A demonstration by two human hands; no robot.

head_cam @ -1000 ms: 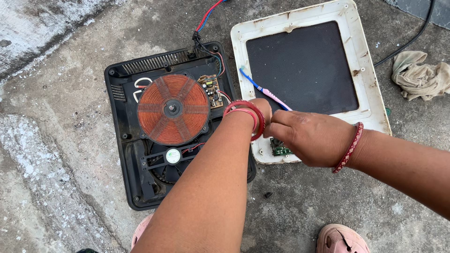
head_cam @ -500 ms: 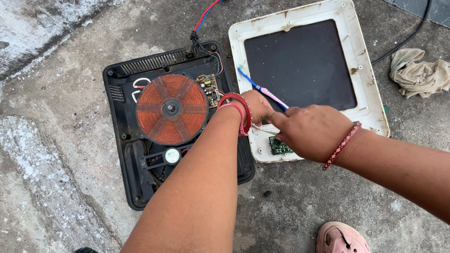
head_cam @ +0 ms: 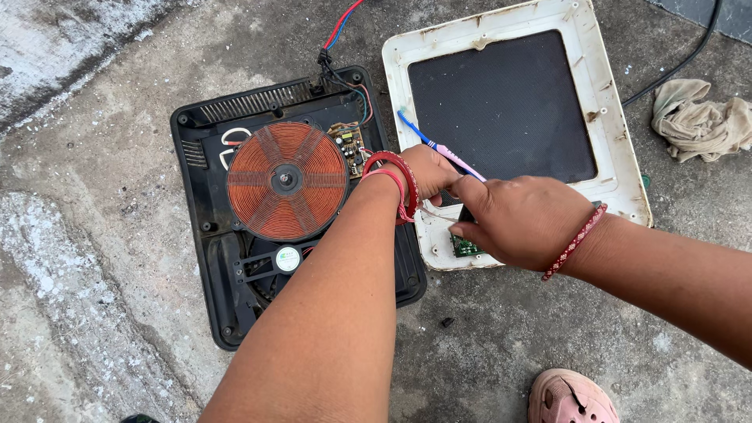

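Now, taking the copper coil (head_cam: 287,181) as the landmark: one round coil sits in one black cooker base (head_cam: 205,235) that lies open on the concrete. Just below the coil is one fan with a small round white label (head_cam: 287,259) bearing a green mark. Just right of the coil stands one small circuit board (head_cam: 347,143), and above and right of it red, blue and black wires (head_cam: 338,35) run off the top edge.

Right of the coil, the left hand (head_cam: 427,172), with red bangles on its wrist, is closed around one toothbrush (head_cam: 439,146) with a blue head and pink handle; the brush slants up to the left out of the fist, its bristled end lying over the white frame. Further right, the right hand (head_cam: 523,220), with one braided red wristband, presses down with curled fingers on one small green circuit board (head_cam: 465,247) at the frame's lower left edge; whether it pinches the board cannot be told.

Both hands work over one white top cover (head_cam: 619,149), turned over, with its dark glass panel. Well right of the coil lie one crumpled beige rag (head_cam: 699,121) and one black cable (head_cam: 689,59). One pink sandal (head_cam: 570,398) shows at the bottom.
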